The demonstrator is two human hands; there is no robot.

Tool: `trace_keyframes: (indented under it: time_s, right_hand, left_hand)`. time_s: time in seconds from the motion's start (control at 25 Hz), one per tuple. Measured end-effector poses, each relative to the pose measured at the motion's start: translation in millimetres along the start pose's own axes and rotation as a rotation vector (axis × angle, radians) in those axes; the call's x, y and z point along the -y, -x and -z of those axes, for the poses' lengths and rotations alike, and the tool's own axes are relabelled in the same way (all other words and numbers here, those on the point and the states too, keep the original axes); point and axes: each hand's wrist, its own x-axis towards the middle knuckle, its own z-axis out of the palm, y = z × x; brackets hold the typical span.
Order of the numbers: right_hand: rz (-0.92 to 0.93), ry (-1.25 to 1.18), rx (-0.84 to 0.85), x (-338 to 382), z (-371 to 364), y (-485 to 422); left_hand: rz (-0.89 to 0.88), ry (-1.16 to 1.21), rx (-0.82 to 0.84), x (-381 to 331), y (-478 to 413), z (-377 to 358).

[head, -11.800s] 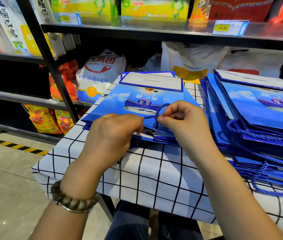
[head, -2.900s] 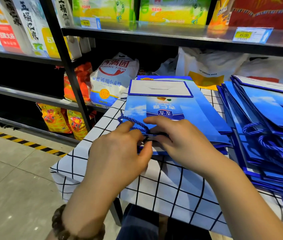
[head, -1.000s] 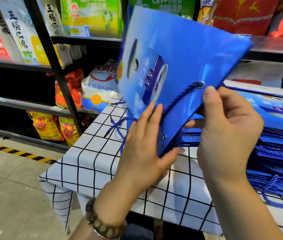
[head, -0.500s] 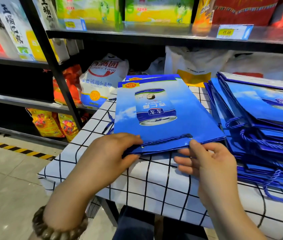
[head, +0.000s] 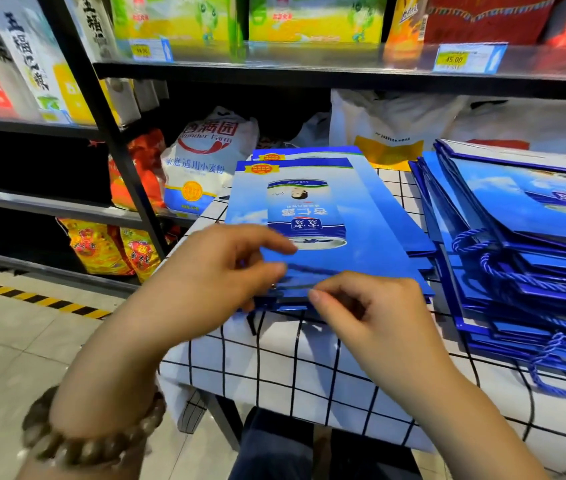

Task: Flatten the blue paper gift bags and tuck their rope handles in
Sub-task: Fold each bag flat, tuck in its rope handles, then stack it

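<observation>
Since half a second ago both hands have closed in on the near edge of the top gift bag [head: 361,216]: the left hand [head: 226,275], blurred, curls over its near-left corner, and the right hand [head: 371,310] is curled with its thumb at the edge by the rope handle [head: 316,271], though whether it pinches cannot be told. The bag lies flat at frame centre, long axis running away, mouth nearest. It tops a small stack on the grid-clothed desk [head: 274,368], beside a second stack [head: 517,271] at right, before shop shelves [head: 274,69].
</observation>
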Motion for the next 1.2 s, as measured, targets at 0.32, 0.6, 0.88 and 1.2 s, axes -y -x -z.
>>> trace_keyframes:
  time_s: [0.32, 0.6, 0.88, 1.2]
  right_hand:
    - [-0.032, -0.342, 0.334, 31, -17, -25]
    - [-0.182, -0.659, 0.121, 32, 4, -38]
    - [-0.266, -0.817, -0.016, 22, 11, -59]
    - [-0.055, -0.183, 0.194, 10, 5, -46]
  left_hand:
    - [0.051, 0.758, -0.026, -28, -31, -11]
    - [0.046, 0.462, -0.132, -9, -29, -11]
    - [0.134, 0.342, 0.063, 5, -11, -19]
    - [0.152, 0.240, -0.132, 16, -20, -8]
